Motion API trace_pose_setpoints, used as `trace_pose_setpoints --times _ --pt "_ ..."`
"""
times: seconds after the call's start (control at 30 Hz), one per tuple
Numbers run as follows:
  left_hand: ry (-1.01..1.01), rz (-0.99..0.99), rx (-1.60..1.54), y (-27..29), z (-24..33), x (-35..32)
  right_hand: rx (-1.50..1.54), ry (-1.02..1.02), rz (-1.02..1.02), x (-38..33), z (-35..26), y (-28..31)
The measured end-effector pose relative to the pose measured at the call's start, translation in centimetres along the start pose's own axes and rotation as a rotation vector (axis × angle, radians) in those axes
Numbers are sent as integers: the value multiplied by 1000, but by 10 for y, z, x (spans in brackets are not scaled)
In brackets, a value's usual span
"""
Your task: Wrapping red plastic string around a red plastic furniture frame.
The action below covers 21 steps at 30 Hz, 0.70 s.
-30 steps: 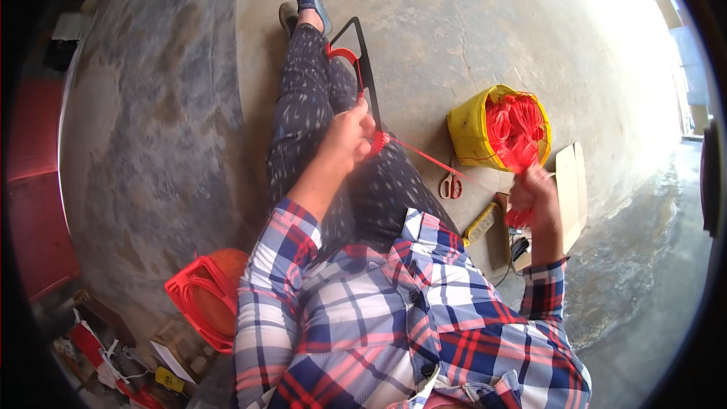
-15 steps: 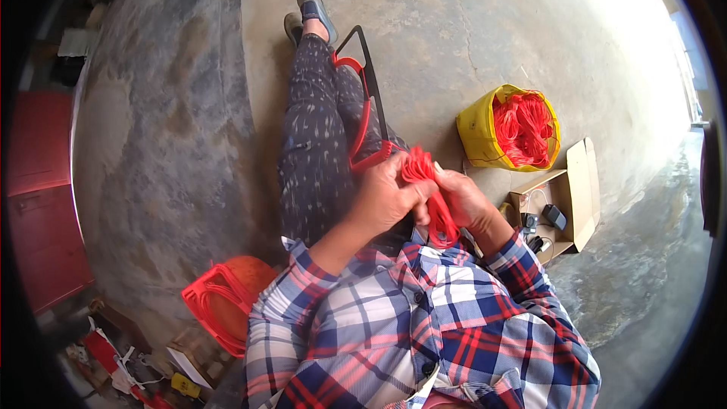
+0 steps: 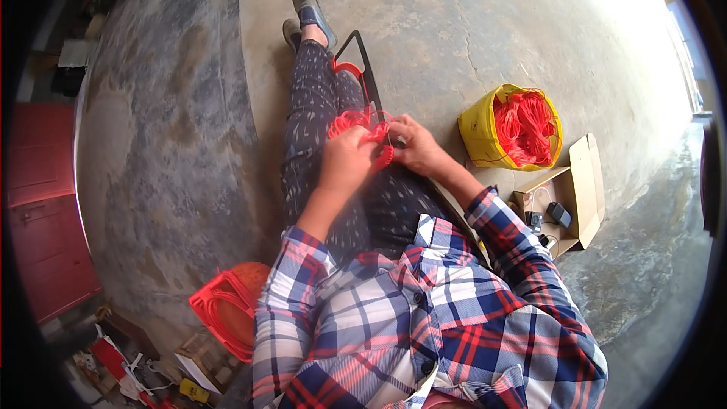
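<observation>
1. Gripping bright red looped cord bundle (image 3: 362, 130) over lap: left hand (image 3: 347, 160), fingers curled around coils.
2. Pinching same bundle's right side: right hand (image 3: 415, 146).
3. Sitting right, on concrete: yellow bag of red cord (image 3: 478, 135); open cardboard box (image 3: 587, 191).

Red cord (image 3: 356, 123), yellow bag (image 3: 478, 136), plaid shirt (image 3: 424, 318)

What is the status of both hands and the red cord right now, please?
Left hand and right hand both closed on red cord bundle over lap. Yellow bag of red cord on floor at right. Nothing in the way.
</observation>
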<state>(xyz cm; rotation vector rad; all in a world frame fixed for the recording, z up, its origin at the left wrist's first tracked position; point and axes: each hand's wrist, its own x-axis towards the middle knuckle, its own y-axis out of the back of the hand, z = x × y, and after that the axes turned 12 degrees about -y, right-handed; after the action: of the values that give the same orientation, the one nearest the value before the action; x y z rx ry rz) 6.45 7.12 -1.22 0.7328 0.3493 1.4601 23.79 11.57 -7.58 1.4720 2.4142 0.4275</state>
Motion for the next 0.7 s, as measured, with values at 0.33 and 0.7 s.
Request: trace_pose_setpoints --times 0.33,0.7 --pt "193 -14 -321 -32 -1 -27 613 -190 177 -23 -46 68" --pt "306 11 -380 -36 7 -22 1303 -262 -207 -128 -181 88"
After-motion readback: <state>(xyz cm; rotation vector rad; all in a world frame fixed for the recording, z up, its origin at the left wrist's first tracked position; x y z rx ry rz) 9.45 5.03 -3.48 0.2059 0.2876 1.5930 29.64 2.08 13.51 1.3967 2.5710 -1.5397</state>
